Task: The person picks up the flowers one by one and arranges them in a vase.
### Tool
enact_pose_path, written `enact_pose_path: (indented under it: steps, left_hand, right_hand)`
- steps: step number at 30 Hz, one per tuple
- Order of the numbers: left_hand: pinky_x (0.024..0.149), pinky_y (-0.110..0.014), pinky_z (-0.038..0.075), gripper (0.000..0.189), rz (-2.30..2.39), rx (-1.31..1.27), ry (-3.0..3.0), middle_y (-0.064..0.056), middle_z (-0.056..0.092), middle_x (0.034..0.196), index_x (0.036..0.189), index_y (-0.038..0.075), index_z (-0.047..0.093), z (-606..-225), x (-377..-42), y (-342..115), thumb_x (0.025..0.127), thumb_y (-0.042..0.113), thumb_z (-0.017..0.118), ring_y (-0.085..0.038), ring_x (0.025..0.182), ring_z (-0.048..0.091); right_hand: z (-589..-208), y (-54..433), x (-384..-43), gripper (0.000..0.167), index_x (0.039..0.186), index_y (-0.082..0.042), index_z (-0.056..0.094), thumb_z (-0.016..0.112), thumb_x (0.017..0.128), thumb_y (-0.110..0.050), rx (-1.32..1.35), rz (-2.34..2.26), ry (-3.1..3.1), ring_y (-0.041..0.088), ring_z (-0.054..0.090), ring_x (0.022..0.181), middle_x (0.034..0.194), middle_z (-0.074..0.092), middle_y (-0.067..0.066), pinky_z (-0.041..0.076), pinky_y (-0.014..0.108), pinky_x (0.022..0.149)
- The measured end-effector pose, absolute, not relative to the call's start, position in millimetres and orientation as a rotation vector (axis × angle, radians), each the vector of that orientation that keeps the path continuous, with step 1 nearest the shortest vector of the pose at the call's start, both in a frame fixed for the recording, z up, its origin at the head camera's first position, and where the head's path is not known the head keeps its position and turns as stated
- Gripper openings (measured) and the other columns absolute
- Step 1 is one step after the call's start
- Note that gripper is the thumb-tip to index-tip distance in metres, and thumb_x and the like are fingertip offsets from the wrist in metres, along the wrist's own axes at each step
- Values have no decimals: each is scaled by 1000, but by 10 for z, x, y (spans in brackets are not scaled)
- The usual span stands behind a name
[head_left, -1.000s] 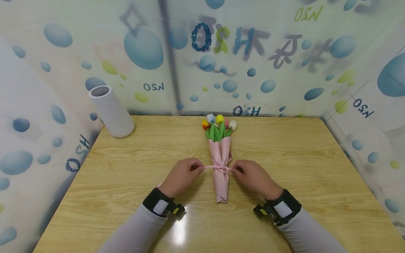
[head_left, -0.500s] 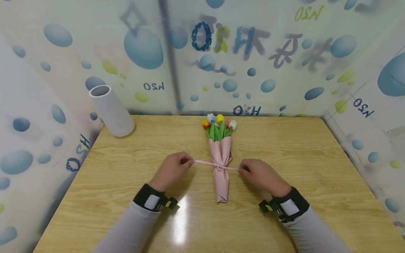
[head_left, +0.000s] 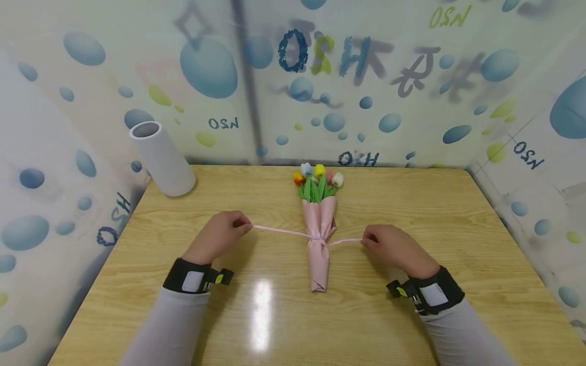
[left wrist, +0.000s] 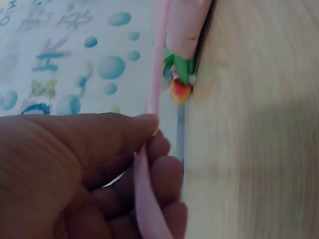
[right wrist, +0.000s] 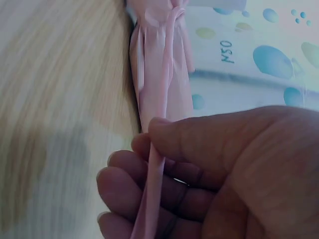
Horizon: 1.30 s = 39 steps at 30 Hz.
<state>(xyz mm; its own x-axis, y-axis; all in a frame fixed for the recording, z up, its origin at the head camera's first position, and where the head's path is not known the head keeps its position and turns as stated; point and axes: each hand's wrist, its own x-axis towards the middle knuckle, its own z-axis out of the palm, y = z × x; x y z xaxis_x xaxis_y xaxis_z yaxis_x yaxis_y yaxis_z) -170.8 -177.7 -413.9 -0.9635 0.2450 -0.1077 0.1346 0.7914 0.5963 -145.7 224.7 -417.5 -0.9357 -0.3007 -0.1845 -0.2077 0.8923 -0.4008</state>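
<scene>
A bouquet of tulips (head_left: pixel 315 183) in orange, pale blue, yellow, pink and white lies on the table, its stems rolled in pink wrapping paper (head_left: pixel 319 264). A pink ribbon (head_left: pixel 281 231) cinches the paper at its waist. My left hand (head_left: pixel 215 236) pinches one ribbon end between thumb and index finger, left of the bouquet; that length runs nearly straight. To the right, my right hand (head_left: pixel 400 249) pinches the other end, which bows slightly. Ribbon tails (left wrist: pixel 149 204) hang past the fingers in both wrist views. No loops show at the waist.
A tall white vase (head_left: pixel 165 160) stands at the table's back left corner. Wood-grain table (head_left: pixel 284 325) lies under everything. Behind and at the sides hangs a patterned curtain (head_left: pixel 274 101) with blue and green spots.
Both hands have moved apart, the left farther and slightly away from me, drawing out the ribbon ends. The looped bow at the waist has come undone.
</scene>
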Motion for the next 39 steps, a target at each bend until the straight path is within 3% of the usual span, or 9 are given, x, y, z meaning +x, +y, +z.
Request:
enact_pose_path:
  steps: [12, 21, 27, 31, 34, 39]
  left_hand:
    - [72, -32, 46, 17, 833, 345, 2754, -6, 70, 94, 105, 9, 74, -4076, -1715, -1978, 104, 22, 63, -18, 80, 55]
    - [73, -31, 46, 17, 799, 343, 2728, -5, 71, 95, 106, 8, 74, -4058, -1702, -1995, 104, 20, 62, -17, 81, 56]
    - [72, -33, 47, 22, 811, 291, 2742, -6, 69, 94, 109, 9, 73, -4067, -1714, -1983, 105, 26, 61, -19, 81, 57]
    - [88, -44, 55, 29, 924, 226, 2788, -10, 73, 113, 121, 8, 70, -4048, -1700, -1907, 106, 31, 60, -26, 99, 65]
    - [98, -51, 54, 34, 1055, 236, 2815, -12, 72, 122, 128, 7, 68, -4023, -1672, -1780, 106, 32, 60, -29, 111, 66]
    - [90, -45, 57, 29, 1161, 336, 2784, -6, 73, 115, 123, 10, 71, -4036, -1622, -1406, 105, 31, 63, -23, 102, 67]
  right_hand:
    - [-4146, 2365, -1479, 12, 97, -9, 72, 63, 103, -14, -455, -501, 2821, 12, 52, 72, 84, 66, -1, 47, 30, 68]
    - [-4090, 2461, -1475, 13, 99, -9, 73, 63, 104, -15, -406, -527, 2779, 13, 51, 70, 81, 61, -2, 43, 30, 64]
    - [-4127, 2402, -1489, 16, 106, -6, 72, 63, 103, -19, -378, -501, 2800, 14, 54, 73, 86, 66, 0, 48, 32, 67]
    - [-4131, 2339, -1480, 26, 119, -2, 70, 62, 104, -23, -328, -555, 2896, 19, 62, 83, 97, 71, 7, 56, 42, 76]
    - [-4148, 2271, -1471, 30, 122, 0, 69, 62, 105, -23, -333, -685, 2977, 26, 69, 95, 108, 73, 13, 58, 50, 85]
    - [-4229, 2083, -1458, 26, 123, 0, 69, 64, 104, -18, -397, -922, 2973, 30, 71, 103, 114, 73, 14, 59, 51, 89]
